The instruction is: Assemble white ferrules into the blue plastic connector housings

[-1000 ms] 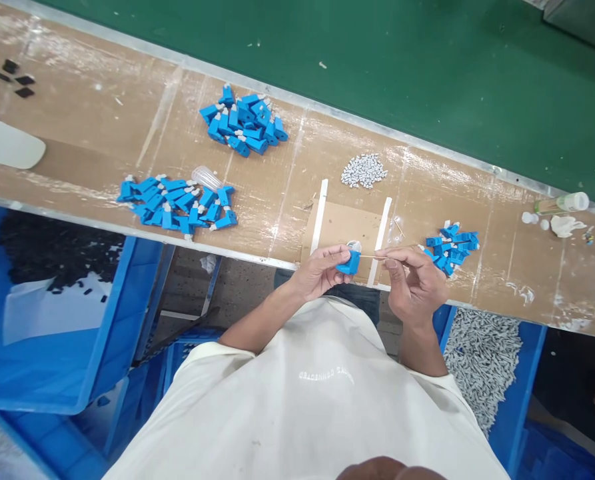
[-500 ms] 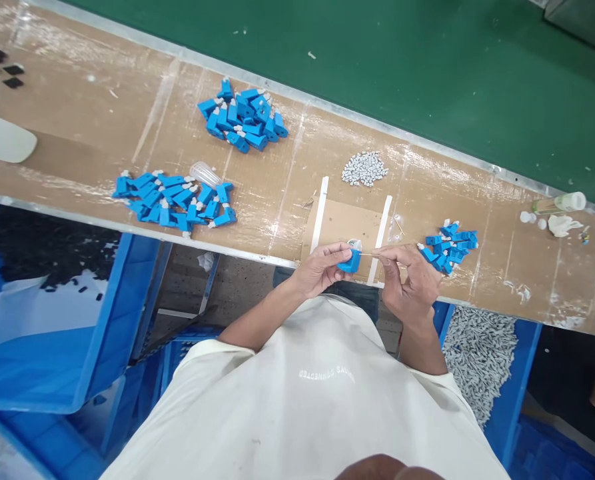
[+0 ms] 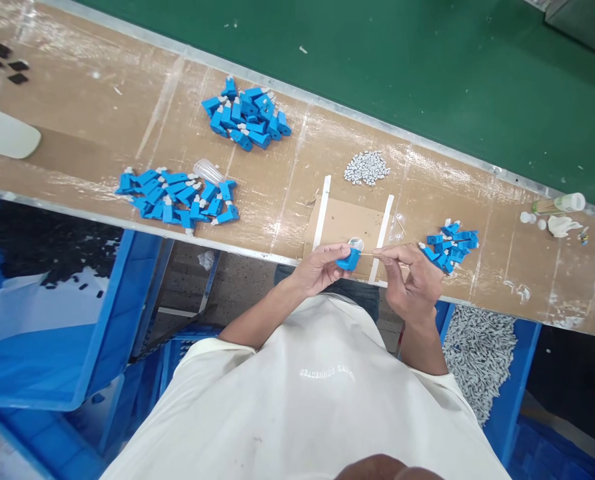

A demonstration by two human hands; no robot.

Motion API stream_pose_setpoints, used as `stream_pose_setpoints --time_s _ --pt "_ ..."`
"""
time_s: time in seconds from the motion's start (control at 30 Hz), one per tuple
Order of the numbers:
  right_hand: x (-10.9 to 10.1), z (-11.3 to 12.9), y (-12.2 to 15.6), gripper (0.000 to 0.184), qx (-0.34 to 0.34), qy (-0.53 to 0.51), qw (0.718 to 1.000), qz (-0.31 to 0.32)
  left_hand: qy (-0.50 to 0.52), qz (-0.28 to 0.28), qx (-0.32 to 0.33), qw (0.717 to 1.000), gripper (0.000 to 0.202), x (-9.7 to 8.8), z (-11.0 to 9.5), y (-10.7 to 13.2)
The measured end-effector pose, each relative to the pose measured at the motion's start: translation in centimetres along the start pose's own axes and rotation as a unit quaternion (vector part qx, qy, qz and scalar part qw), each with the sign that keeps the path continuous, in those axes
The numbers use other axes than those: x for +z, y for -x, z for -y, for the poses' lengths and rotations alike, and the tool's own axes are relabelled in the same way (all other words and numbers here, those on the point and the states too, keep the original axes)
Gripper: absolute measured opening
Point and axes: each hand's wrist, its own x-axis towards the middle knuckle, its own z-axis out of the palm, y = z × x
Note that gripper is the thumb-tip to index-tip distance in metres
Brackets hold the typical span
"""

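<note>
In the head view, the left hand (image 3: 322, 270) grasps a small blue piece (image 3: 348, 260) between thumb and fingers, above the near edge of the cardboard-covered bench (image 3: 287, 193). The right hand (image 3: 412, 277), just to the right of this grip, pinches a thin stick (image 3: 368, 255) between thumb and forefinger; the stick points leftward at the blue piece, its tip at the piece's right side, though whether it enters cannot be told. Just beyond the held piece is a small round dish (image 3: 356, 243); its contents are too small to make out. Beneath and beyond the grip lies a cardboard sheet (image 3: 350, 223), with a white strip along each side. Farther beyond rests a heap of small grey parts (image 3: 367, 168). To the right of the grip, near the right hand, lies a cluster of blue pieces (image 3: 452, 248); to its left lie a nearer pile (image 3: 177, 199), touched by a clear plastic container (image 3: 208, 171), and a farther pile (image 3: 247, 117). Below the bench, right of the grip, a blue bin (image 3: 520, 360) holds grey parts.
</note>
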Motion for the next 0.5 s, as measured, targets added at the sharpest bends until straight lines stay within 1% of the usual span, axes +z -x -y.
stream_pose_setpoints --time_s 0.07,0.13,0.23,0.3,0.37,0.43,0.5 --pt "-0.1 -0.4 0.1 0.01 0.036 -0.018 0.999 -0.028 0.012 -0.011 -0.013 1.0 0.017 -0.1 -0.2 0.1" --pt "0.1 -1.1 0.2 0.008 0.058 -0.008 0.998 -0.034 0.018 -0.024 -0.023 0.999 0.011 -0.2 -0.5 0.3" --pt "1.2 -2.6 0.4 0.011 0.057 0.023 0.998 0.0 0.035 -0.055 -0.018 0.998 0.005 -0.7 -0.8 0.5" --pt "2.3 -3.7 0.8 0.015 0.056 0.029 0.998 0.025 0.049 -0.089 -0.003 0.995 0.004 -1.2 -1.0 0.4" --pt "3.2 -4.5 1.2 0.018 0.07 0.03 0.996 0.05 0.063 -0.122 0.015 0.99 0.004 -1.9 -1.2 0.3" --pt "3.5 -5.2 1.5 0.021 0.088 0.034 0.993 0.07 0.068 -0.142 0.027 0.987 0.004 -2.6 -1.4 0.1" --pt "3.2 -5.9 1.3 0.022 0.104 0.045 0.991 0.071 0.067 -0.146 0.042 0.986 0.004 -3.1 -1.5 -0.1"
